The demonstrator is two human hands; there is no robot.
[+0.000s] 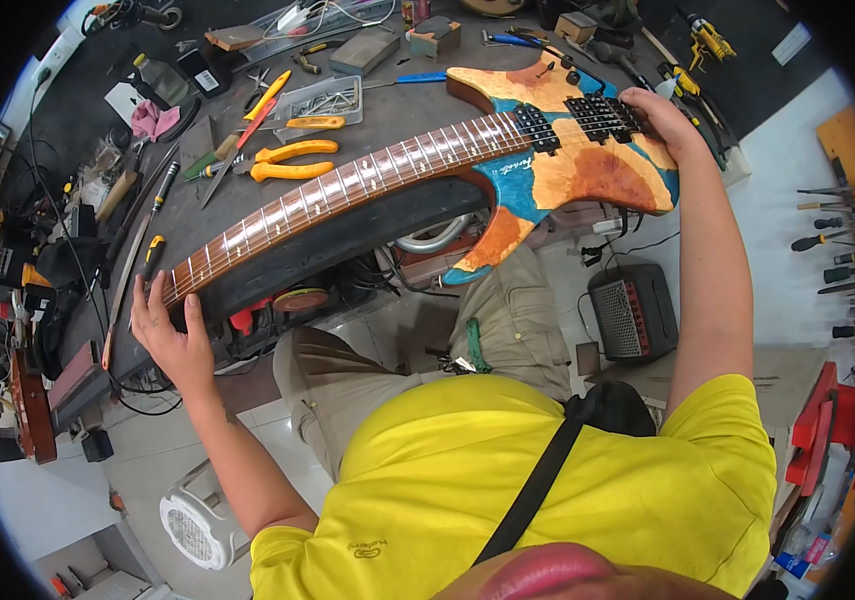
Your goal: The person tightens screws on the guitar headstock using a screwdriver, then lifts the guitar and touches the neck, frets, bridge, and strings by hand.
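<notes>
An electric guitar (588, 180) with a blue and wood-coloured body lies slantwise over the workbench's front edge, strings facing up. Its long fretted neck (348, 183) runs down to the left. My left hand (173, 335) is at the far end of the neck, the neck passing between thumb and fingers; the hand covers that end. At the other end, my right hand (660, 120) grips the body's edge beside the black bridge (601, 118). Some of its fingers are hidden. Behind the neck lie yellow-handled pliers (293, 160) and a clear box (320, 103) of small metal parts.
Tools and blocks cover the dark workbench (388, 125). A screwdriver (154, 256) lies close to my left hand. Below on the right stands a small amplifier (634, 313); a white fan-like unit (198, 520) is at lower left. Screwdrivers (838, 240) hang on the right wall.
</notes>
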